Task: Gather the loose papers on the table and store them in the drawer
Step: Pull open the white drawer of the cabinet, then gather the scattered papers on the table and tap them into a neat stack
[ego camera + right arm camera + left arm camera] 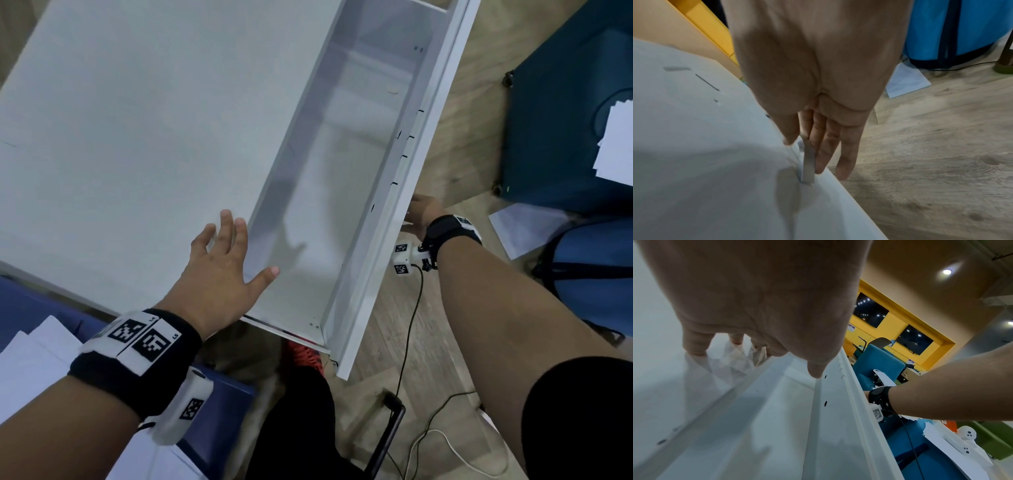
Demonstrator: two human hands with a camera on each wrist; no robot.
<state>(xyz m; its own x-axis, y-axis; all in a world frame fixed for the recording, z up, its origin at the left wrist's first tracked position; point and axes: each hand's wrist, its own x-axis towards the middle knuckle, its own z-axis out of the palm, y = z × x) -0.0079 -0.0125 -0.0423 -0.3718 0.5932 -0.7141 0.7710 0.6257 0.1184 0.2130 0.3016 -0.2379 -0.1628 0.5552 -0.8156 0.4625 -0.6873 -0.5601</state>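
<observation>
The white drawer (pixel 342 171) is pulled far out from the white table (pixel 137 120) and nothing lies inside it. My left hand (pixel 236 246) rests flat on the table edge beside the drawer, its fingers (pixel 694 350) spread and touching the top and the thumb (pixel 816 371) over the drawer. My right hand (pixel 419 212) is at the outside of the drawer front (pixel 715 162). Its straight fingers (pixel 846 154) lie along the small metal handle (pixel 807 164). No paper lies on the visible table top.
White papers (pixel 30 349) lie on a blue seat at lower left. More papers (pixel 616 144) sit on a teal chair (pixel 555 120) at right. One sheet (pixel 524 229) lies on the wooden floor by a blue bag (pixel 589 274). A cable (pixel 407 342) runs below the drawer front.
</observation>
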